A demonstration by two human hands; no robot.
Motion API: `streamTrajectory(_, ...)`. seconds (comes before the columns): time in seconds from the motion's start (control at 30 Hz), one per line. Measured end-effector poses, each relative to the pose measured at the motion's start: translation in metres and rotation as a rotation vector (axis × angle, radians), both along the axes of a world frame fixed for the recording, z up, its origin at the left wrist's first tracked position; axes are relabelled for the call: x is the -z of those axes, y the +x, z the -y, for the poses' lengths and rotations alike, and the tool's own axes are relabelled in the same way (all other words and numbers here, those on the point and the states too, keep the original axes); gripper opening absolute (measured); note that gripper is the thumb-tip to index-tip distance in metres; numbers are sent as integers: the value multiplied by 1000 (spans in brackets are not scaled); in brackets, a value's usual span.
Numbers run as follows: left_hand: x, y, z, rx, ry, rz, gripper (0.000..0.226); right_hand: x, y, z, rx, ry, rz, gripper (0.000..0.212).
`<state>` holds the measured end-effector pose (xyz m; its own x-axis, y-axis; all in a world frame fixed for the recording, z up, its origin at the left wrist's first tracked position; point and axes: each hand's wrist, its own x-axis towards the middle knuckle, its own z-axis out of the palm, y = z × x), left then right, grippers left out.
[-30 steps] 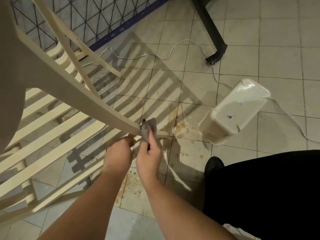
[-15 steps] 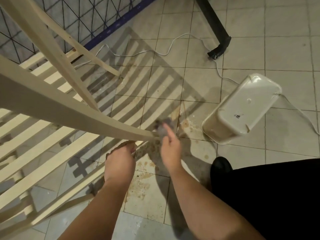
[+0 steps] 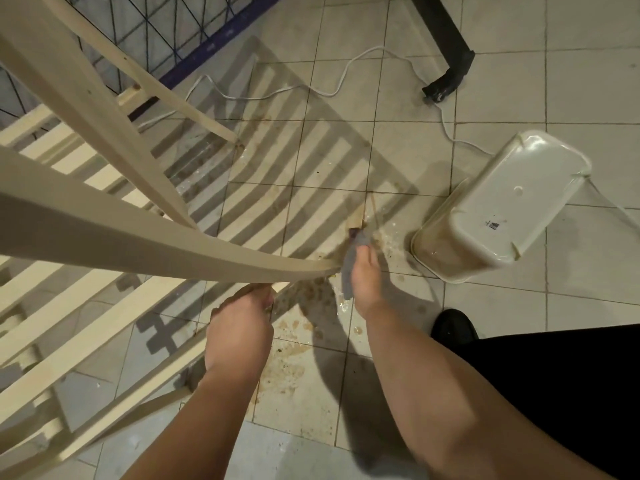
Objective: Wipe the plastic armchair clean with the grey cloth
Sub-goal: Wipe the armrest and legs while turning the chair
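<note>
The cream plastic armchair (image 3: 104,233) lies tipped over at the left, its legs and slats spread across the view. One leg runs from the left edge to a tip near the centre. My left hand (image 3: 242,323) grips the chair just below that tip. My right hand (image 3: 367,282) holds the grey cloth (image 3: 351,268) pressed against the end of the leg, the cloth hanging down beside my fingers.
A cream plastic bin (image 3: 495,209) lies on its side on the tiled floor at the right. Brown dirty water stains the tiles (image 3: 294,362) below my hands. A white cable (image 3: 332,88) snakes past a black stand foot (image 3: 446,81). A wire fence (image 3: 156,26) stands at the back left.
My right hand has slid the cloth along the chair leg to its tip, moving right. The view has shifted closer. My left hand keeps its grip.
</note>
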<state>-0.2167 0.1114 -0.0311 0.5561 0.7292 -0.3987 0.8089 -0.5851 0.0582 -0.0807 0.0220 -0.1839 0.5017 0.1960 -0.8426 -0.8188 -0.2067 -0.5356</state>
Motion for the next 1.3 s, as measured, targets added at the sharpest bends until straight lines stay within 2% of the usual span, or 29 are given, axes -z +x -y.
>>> streamTrajectory(0.1,-1,0,0,13,-1,-6,44,7,-13,-15,-108,160,-92,47)
streamTrajectory(0.17,-2,0,0,18,1,-1,43,10,-15,-18,-126,118,-20,31)
streamTrajectory(0.23,-1,0,-1,26,2,3,44,12,-13,-15,-124,102,27,30)
streamTrajectory(0.33,0,0,0,34,5,-6,43,14,-11,-15,-174,133,-11,28)
streamTrajectory(0.43,0,0,-1,39,10,-13,46,15,-7,-5,-123,-3,179,18)
streamTrajectory(0.53,-1,0,0,48,13,-10,46,15,8,16,102,-17,209,53)
streamTrajectory(0.57,-1,1,0,46,13,-8,46,16,13,19,104,-33,196,54)
streamTrajectory(0.67,0,0,-1,40,12,-1,47,20,11,7,-169,-58,146,25)
streamTrajectory(0.77,1,0,0,49,19,-12,43,22,-10,-5,-435,-34,107,41)
streamTrajectory(0.87,1,0,1,42,23,-13,42,9,-26,2,-337,37,232,41)
streamTrajectory(0.93,1,0,2,41,25,2,43,2,-32,9,-218,95,252,29)
streamTrajectory(1.0,0,0,2,46,30,5,43,4,-30,10,-123,92,235,29)
streamTrajectory(1.1,-3,2,3,41,20,2,42,16,-23,-1,-199,43,173,42)
streamTrajectory(1.2,-4,3,3,36,19,23,45,28,-26,-7,-292,45,159,44)
streamTrajectory(1.23,-4,2,3,35,24,26,47,26,-26,-7,-293,61,194,42)
streamTrajectory(1.3,-2,2,4,34,28,34,48,12,-26,-5,-258,115,297,22)
